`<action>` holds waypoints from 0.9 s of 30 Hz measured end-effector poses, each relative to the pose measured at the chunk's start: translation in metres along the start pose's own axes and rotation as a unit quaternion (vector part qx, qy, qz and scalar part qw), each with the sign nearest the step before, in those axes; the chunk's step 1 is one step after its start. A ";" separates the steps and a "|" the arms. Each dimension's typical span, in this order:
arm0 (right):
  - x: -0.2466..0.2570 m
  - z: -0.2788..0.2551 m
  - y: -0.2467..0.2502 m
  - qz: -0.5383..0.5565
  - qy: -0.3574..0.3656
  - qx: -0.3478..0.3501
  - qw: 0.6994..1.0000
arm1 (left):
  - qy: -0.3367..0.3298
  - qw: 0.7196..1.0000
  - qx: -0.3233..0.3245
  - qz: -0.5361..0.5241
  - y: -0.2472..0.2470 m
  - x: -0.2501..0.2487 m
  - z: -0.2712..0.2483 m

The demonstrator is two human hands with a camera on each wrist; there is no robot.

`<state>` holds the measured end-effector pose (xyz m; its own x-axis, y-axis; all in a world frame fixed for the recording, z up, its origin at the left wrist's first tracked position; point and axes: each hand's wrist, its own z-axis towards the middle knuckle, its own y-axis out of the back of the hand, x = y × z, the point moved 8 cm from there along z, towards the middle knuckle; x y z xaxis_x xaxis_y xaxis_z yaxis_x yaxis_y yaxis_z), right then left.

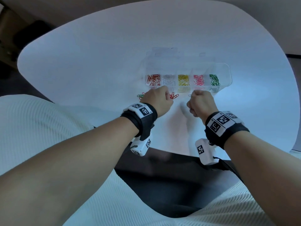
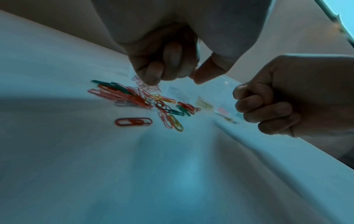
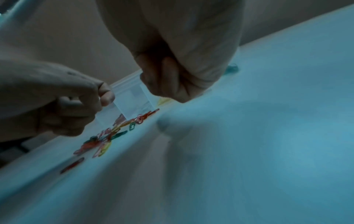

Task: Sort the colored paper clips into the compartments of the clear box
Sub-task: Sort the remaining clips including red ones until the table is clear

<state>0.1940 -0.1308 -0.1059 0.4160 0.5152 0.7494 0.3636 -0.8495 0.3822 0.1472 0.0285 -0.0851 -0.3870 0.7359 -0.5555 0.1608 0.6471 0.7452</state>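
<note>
The clear box (image 1: 228,75) stands on the white table (image 1: 97,62) with red, white, yellow, pink and green clips in separate compartments. Loose mixed clips (image 2: 145,98) lie in a pile just in front of its left end, and a single red clip (image 2: 133,121) lies nearer me. My left hand (image 1: 156,98) hovers over the pile with fingers curled and thumb tip against the index tip (image 2: 191,75); I see nothing between them. My right hand (image 1: 201,101) is a closed fist in front of the box's middle. A pale clip (image 1: 189,95) shows beside its knuckles; whether it is held is unclear.
The box's open lid (image 1: 164,53) lies flat behind it. The table's near edge (image 1: 162,150) runs just under my wrists, with my lap below. Bare tabletop lies left, right and beyond the box.
</note>
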 end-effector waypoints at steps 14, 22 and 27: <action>0.024 0.003 -0.013 -0.404 0.146 -0.018 0.903 | -0.058 0.982 -0.016 0.177 -0.004 -0.015 0.019; 0.022 -0.005 -0.023 -0.440 0.162 -0.016 0.883 | -0.075 0.955 0.021 0.287 -0.023 -0.022 0.028; 0.012 -0.001 -0.018 -0.425 0.111 -0.017 0.898 | -0.061 0.960 0.019 0.272 -0.019 -0.017 0.031</action>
<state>0.1913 -0.1098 -0.1028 -0.1772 0.9477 0.2655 0.4435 -0.1640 0.8812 0.1790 0.0093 -0.1013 -0.1273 0.9836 -0.1281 0.3434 0.1648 0.9246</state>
